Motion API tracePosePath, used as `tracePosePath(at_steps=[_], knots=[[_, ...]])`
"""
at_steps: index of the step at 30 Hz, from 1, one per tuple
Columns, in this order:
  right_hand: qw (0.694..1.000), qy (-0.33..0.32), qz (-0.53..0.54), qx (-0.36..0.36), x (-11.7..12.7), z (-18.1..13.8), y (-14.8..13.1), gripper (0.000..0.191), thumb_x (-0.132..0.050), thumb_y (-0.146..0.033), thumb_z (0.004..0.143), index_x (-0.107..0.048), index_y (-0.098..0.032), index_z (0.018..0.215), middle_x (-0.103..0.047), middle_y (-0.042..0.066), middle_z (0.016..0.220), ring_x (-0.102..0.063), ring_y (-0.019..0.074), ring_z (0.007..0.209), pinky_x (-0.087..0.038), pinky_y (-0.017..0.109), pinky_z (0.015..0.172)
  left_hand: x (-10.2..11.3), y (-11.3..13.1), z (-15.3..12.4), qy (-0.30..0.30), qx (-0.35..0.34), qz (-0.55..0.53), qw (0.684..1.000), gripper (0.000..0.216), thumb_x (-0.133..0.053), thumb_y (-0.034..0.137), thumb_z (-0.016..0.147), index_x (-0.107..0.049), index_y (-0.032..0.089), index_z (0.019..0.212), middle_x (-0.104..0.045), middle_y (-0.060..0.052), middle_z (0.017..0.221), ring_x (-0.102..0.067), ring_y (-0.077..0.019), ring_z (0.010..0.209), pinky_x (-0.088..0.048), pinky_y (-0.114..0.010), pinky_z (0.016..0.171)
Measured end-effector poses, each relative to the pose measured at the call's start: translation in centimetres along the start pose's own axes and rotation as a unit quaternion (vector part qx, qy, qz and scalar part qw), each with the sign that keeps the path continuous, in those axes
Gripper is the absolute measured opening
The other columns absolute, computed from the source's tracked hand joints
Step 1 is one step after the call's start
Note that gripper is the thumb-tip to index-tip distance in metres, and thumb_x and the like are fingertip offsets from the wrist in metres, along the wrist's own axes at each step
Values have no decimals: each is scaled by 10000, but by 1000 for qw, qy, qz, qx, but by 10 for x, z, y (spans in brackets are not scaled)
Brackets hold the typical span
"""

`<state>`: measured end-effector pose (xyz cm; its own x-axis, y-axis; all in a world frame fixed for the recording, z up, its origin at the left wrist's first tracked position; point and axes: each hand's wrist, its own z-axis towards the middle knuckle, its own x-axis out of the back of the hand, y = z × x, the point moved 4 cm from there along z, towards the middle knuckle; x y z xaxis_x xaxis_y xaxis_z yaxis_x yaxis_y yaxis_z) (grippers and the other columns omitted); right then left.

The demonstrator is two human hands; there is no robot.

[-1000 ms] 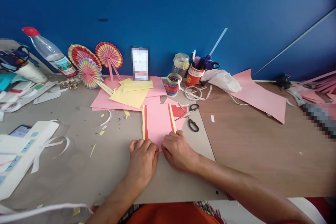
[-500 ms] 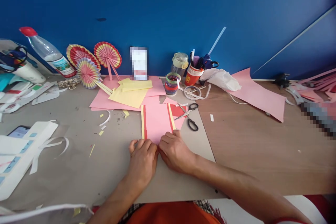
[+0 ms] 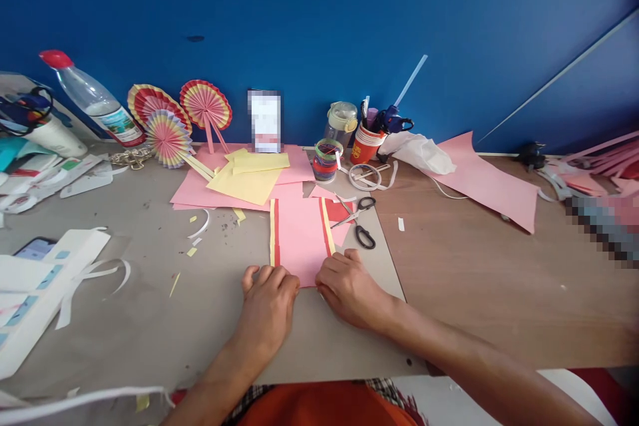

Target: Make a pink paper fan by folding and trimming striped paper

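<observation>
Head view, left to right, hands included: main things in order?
Red-capped bottle → rightmost paper fan → left hand → pink sheet with red-and-yellow edges → right hand → large pink sheet.

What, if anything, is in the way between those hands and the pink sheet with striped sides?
Nothing visible is: the left hand and right hand both touch the pink sheet near its closest corners. The scissors lie off to its right, beyond the right hand, not between.

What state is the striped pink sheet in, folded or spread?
Mostly spread: the pink sheet shows a broad face between striped edges. Near end, cannot tell: left hand and right hand partly cover it.
</observation>
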<state>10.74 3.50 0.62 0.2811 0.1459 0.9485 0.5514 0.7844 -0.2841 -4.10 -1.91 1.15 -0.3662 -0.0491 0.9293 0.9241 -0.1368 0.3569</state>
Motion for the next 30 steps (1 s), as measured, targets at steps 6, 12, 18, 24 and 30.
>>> tracePosePath(at_steps=[6, 12, 18, 24, 30], knots=[[999, -28, -44, 10, -2, -1, 1, 200, -477, -135, 892, -584, -154, 723, -585, 35, 739, -421, 144, 688, -196, 321, 690, 3, -4, -4, -22, 6, 46, 999, 263, -428, 118, 935, -635, 227, 815, -635, 5, 786, -540, -167, 828, -241, -409, 944], [994, -93, -49, -14, 1, 5, 5, 160, -501, -140, 880, -606, -152, 761, -622, 41, 770, -466, 151, 710, -203, 326, 701, 3, -6, 0, -87, 12, 88, 992, 297, -387, 75, 927, -627, 212, 817, -626, -16, 805, -536, -179, 823, -267, -410, 941], [986, -150, -59, -42, 4, 10, 11, 177, -459, -130, 897, -609, -151, 806, -641, 60, 832, -510, 173, 772, -206, 325, 674, 9, -5, 11, -151, 0, 132, 980, 272, -393, 50, 902, -628, 185, 880, -627, -51, 871, -547, -213, 863, -322, -397, 896], [975, -203, -88, -28, 10, 14, 12, 134, -480, -84, 850, -603, -137, 848, -639, 87, 846, -534, 192, 779, -233, 323, 665, 13, -5, 16, -182, -21, 141, 973, 317, -364, -24, 849, -614, 168, 879, -619, -57, 865, -541, -222, 858, -338, -397, 880], [970, -232, -76, -8, 15, 15, 14, 150, -492, -42, 800, -599, -134, 850, -634, 96, 872, -544, 197, 792, -280, 306, 669, 14, -18, 8, -186, -29, 109, 976, 351, -359, -34, 834, -612, 192, 922, -609, -48, 904, -543, -212, 878, -340, -388, 857]])
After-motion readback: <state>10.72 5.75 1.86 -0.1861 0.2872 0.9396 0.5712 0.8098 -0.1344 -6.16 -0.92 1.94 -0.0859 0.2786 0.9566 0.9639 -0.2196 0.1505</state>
